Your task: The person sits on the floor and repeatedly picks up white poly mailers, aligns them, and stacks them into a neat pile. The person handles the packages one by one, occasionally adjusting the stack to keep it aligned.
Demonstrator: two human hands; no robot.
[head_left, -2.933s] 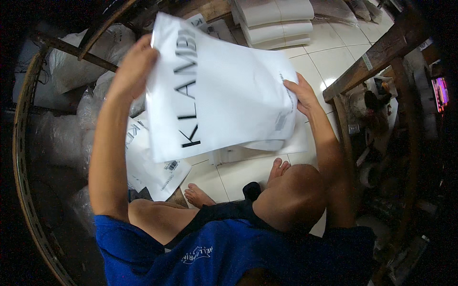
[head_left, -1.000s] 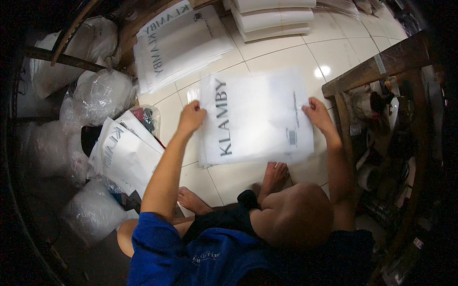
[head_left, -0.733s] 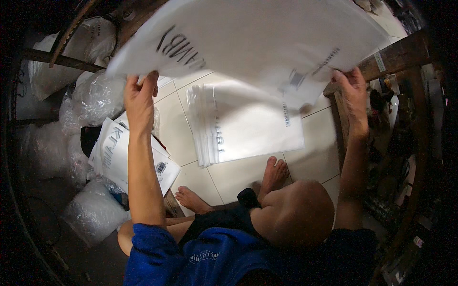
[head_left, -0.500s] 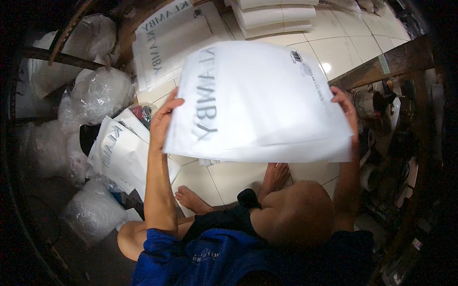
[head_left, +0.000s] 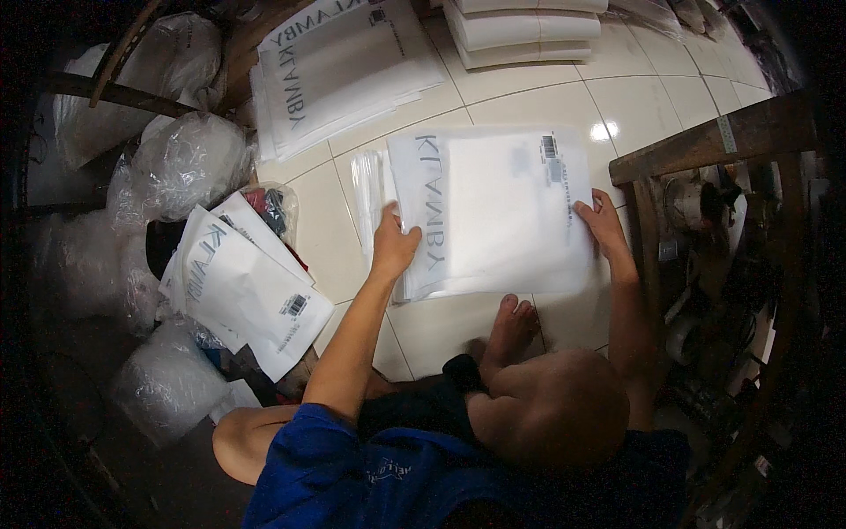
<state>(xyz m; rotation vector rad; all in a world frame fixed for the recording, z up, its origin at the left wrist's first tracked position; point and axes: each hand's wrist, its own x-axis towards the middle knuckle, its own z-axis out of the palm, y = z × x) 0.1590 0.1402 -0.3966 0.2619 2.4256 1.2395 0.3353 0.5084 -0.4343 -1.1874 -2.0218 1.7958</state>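
A flat white, slightly see-through bag (head_left: 511, 216) lies low over the tiled floor in front of me. Grey lettering runs down its left side, and small black print marks its right. My left hand (head_left: 396, 241) pinches its left edge, thumb and fingers closed. At the opposite edge my right hand (head_left: 604, 226) grips the same bag, with the thumb on top. Other sheets show under its lower left corner, so it seems to rest on a pile. Clear plastic sleeves (head_left: 368, 189) stick out just left of the bag.
Farther back lies a stack of similar white bags (head_left: 344, 79), beside thick folded white bundles (head_left: 524, 35). Loose white bags (head_left: 251, 282) and filled clear plastic sacks (head_left: 189, 167) crowd the left. A wooden beam (head_left: 714, 137) juts in from the right. My bare foot (head_left: 511, 326) stands close to the bag.
Both hands have brought the bag down and away from me, from raised in the air to near the floor. My left hand has shifted right. The sleeves beside it have come into sight.
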